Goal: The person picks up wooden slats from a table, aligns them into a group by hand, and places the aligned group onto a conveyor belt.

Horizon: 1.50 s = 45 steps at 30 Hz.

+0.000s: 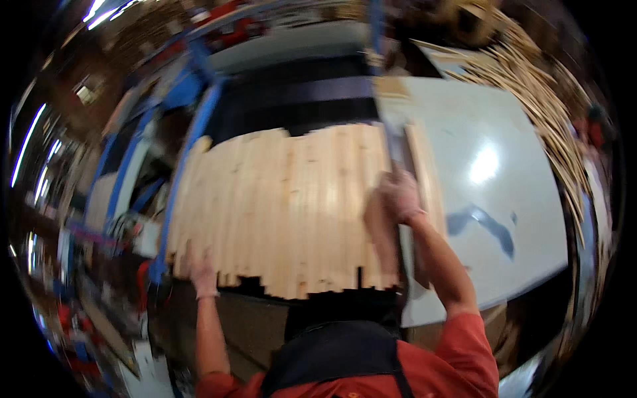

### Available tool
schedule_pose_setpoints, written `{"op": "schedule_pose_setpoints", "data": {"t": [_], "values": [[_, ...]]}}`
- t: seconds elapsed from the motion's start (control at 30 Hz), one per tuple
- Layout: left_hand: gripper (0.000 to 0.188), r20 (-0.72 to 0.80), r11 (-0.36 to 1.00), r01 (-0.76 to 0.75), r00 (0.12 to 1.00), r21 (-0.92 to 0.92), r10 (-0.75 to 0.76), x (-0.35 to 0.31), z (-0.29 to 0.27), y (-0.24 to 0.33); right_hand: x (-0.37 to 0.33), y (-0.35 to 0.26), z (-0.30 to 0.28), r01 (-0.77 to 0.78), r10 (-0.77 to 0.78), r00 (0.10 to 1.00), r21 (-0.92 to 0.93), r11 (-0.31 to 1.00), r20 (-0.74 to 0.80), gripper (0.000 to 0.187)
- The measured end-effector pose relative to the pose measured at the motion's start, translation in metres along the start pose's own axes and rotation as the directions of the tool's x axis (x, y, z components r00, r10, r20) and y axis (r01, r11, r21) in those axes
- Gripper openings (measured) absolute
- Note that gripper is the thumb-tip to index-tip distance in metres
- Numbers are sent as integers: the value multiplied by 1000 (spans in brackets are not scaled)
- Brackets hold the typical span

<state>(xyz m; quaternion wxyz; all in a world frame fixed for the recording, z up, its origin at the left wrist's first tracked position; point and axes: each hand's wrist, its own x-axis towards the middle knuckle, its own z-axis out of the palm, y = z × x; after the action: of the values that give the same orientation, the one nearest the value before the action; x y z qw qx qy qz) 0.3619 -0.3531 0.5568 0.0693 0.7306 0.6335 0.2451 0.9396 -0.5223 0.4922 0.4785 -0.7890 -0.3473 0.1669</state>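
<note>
Side by side, several pale wooden strips (292, 205) form a wide panel with uneven ends on a black surface. My left hand (201, 270) is at the panel's lower left corner, its fingers stretched and apart, blurred by motion. At the panel's right edge, my right hand (401, 196) is closed beside a dark upright rail (400, 149). Blur hides what its fingers hold, if anything. Just right of that rail stands a separate pale strip (424, 166). Both hands look covered in thin, light gloves.
Blue metal frame bars (192, 142) run along the panel's left side. To the right is a glossy pale board (511, 132) with a dark mark. Beyond it, many thin wood strips (531, 93) lie in a loose heap.
</note>
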Motion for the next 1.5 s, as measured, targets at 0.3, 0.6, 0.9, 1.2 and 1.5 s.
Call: {"op": "schedule_pose_setpoints", "data": {"t": [0.3, 0.6, 0.9, 1.2, 1.5], "values": [[97, -161, 848, 415, 910, 329, -382, 112, -98, -101, -30, 42, -4, -140, 136, 983, -28, 990, -122, 55], [93, -3, 797, 262, 951, 544, -310, 154, -134, -148, -38, 45, 14, -136, 182, 978, 341, 930, -105, 56], [77, -100, 955, 18, 994, -297, -50, 81, -148, -131, -93, -37, 27, -328, 352, 934, 548, 769, 64, 53], [63, 674, 465, 509, 380, -724, 633, -105, -55, -34, -129, 14, 31, -152, 183, 974, 213, 965, -136, 68], [52, 794, 709, 545, -121, -448, 596, -204, 39, 24, -365, -50, 12, -492, 222, 820, 452, 745, 527, 66]]}}
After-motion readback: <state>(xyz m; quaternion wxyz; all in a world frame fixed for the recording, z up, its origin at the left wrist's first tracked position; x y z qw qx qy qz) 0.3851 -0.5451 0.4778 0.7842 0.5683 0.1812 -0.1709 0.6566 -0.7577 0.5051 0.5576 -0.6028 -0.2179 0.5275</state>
